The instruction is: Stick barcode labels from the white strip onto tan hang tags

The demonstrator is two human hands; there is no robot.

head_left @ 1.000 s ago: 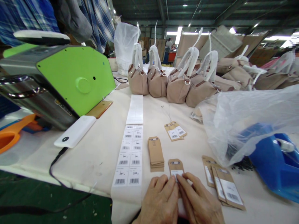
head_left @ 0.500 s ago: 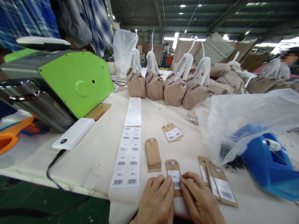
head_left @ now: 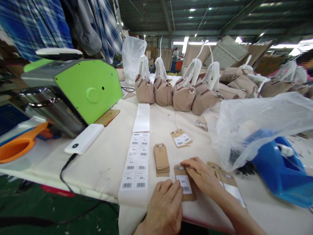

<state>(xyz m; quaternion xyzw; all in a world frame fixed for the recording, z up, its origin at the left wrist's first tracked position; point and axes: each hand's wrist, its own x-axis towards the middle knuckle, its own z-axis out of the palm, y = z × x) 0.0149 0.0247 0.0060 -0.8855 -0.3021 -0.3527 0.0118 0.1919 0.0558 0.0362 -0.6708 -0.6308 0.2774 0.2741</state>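
Observation:
A brown cardboard hang tag (head_left: pixel 188 197) with a white barcode price sticker lies on the table before me. My left hand (head_left: pixel 166 204) rests beside it, fingers close together and lying fairly flat, their tips on its left edge. At the tag's upper right corner, my right hand (head_left: pixel 204 178) has closed its thumb and fingers on the edge. Left of it lies a stack of plain brown tags (head_left: pixel 161 158). Further left runs a strip of barcode stickers (head_left: pixel 134 163). Stickered tags (head_left: pixel 231 186) lie partly hidden behind my right forearm.
Several beige handbags (head_left: pixel 183 96) stand behind. Stringed tags (head_left: pixel 181 138) lie mid-table. At right, a blue scoop-like container (head_left: pixel 276 173) sits under clear plastic (head_left: pixel 256 120). A green machine (head_left: pixel 90 88), white power bank (head_left: pixel 84 138) and orange-handled scissors (head_left: pixel 19 148) are at left.
My right hand has moved up from the tag's right side to its top corner. The tag is now less covered and turned slightly. The view has shifted a little to the left.

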